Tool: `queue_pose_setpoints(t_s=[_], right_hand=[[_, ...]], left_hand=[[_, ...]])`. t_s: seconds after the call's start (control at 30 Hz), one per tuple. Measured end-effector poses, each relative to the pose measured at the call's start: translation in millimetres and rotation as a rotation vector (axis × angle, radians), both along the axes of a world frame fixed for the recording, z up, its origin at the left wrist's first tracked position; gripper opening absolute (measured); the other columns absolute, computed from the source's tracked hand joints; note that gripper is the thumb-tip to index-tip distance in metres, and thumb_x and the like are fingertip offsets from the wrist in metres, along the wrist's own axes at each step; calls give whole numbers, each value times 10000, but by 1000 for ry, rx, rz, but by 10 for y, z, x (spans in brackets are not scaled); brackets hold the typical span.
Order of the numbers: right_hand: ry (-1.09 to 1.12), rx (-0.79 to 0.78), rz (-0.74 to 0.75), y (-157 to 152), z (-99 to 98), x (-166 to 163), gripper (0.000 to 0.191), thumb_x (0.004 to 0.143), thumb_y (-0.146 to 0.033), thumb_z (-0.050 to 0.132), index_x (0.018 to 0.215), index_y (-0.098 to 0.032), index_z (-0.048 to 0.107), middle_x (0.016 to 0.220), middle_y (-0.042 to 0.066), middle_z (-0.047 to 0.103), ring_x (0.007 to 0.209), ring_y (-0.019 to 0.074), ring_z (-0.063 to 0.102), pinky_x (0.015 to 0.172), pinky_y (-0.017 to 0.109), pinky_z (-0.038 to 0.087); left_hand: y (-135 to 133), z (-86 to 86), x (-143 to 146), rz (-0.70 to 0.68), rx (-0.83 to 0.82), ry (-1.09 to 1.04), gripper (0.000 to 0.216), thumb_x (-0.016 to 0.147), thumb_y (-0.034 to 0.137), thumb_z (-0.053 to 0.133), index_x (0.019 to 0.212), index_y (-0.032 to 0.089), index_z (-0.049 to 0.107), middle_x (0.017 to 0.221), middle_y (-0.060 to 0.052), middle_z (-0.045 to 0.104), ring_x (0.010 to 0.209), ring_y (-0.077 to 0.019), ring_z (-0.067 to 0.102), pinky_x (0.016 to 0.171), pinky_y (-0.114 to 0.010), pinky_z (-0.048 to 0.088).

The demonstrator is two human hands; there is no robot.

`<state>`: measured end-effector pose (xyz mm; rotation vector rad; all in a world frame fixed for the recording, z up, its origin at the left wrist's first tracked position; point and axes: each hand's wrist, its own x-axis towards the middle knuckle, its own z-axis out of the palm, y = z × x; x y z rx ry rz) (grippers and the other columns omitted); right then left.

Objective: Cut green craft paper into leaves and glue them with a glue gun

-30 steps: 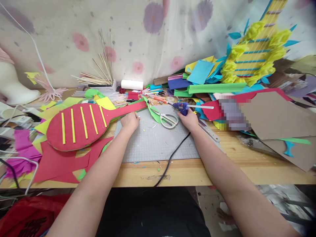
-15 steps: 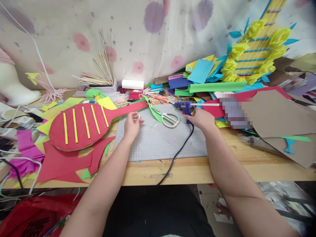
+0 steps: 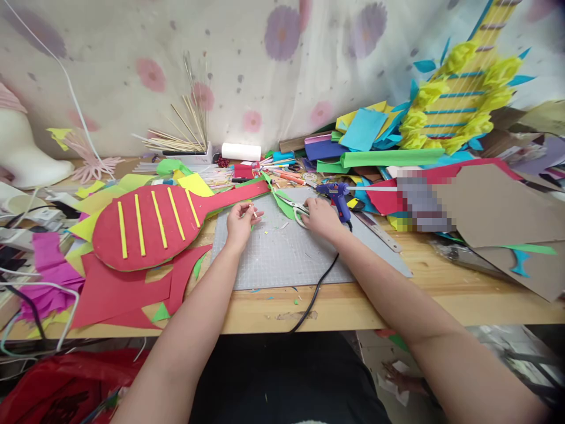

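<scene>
My left hand (image 3: 242, 225) pinches a small white stick-like piece (image 3: 254, 212) above the left part of the grey cutting mat (image 3: 282, 259). My right hand (image 3: 323, 218) lies over the handles of the scissors (image 3: 299, 217), fingers curled round them; the blades point left, across a green paper leaf shape (image 3: 285, 207). Just beyond that hand stands a blue glue gun (image 3: 338, 197) with a white glue stick in its back. Left of my left hand lies a red guitar-shaped cutout (image 3: 145, 227) with several yellow strips across it.
A metal ruler (image 3: 380, 232) lies on the mat's right side. The glue gun's black cord (image 3: 318, 294) runs over the front edge. Red paper scraps (image 3: 119, 288) lie at left, brown cardboard (image 3: 498, 203) at right. A yellow flowered guitar (image 3: 459, 100) leans at the back.
My right hand has let go of the glue gun and moved left onto the scissors' handles. The ruler is now uncovered. My left hand still pinches the white piece.
</scene>
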<state>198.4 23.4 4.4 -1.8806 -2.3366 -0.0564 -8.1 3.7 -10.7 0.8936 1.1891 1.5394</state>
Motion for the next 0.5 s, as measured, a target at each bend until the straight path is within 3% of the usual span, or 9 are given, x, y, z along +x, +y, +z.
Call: queue_pose_setpoints(t_s=[0.17, 0.33, 0.5], right_hand=[[-75, -89, -4, 35, 43, 34, 370, 856, -315, 432, 1063, -34, 556, 1066, 212, 595, 1043, 284, 547, 843, 324, 392], [-5, -56, -145, 77, 123, 46, 377, 874, -352, 403, 1065, -54, 531, 1084, 213, 589, 1005, 282, 570, 816, 332, 413], [-59, -22, -175, 133, 129, -2, 371, 840, -232, 441, 1145, -23, 468, 1121, 242, 557, 1020, 306, 535, 806, 362, 413]], left_hand=[[32, -34, 13, -14, -6, 23, 127, 747, 154, 577, 874, 154, 575, 787, -18, 609, 711, -128, 670, 699, -285, 534], [78, -120, -5, 2, 27, 137, 170, 707, 152, 604, 877, 161, 596, 834, -31, 610, 791, -156, 662, 742, -326, 529], [109, -189, -44, 93, 85, 256, 197, 680, 213, 631, 871, 167, 629, 877, -49, 605, 794, -149, 616, 704, -317, 542]])
